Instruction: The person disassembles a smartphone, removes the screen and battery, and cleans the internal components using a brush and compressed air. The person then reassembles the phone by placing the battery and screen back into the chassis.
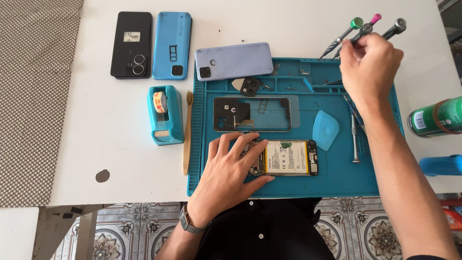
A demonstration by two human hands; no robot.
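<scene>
An opened phone (288, 158) with its battery and circuit boards showing lies on the blue repair mat (337, 180). My left hand (230, 173) rests flat on the phone's left end, fingers spread. My right hand (369, 65) is raised at the mat's far right corner and grips several screwdrivers (362, 30) with green, pink and grey caps. Above the phone lies a removed middle frame (251, 114) on a clear sheet.
A lilac phone back (234, 60), a small camera cover (250, 86), a blue pick (325, 130) and another screwdriver (354, 140) sit on the mat. To the left are a tape dispenser (165, 114), a bamboo stick (187, 135), a blue phone (172, 45) and a black phone (131, 44). A green can (435, 116) stands right.
</scene>
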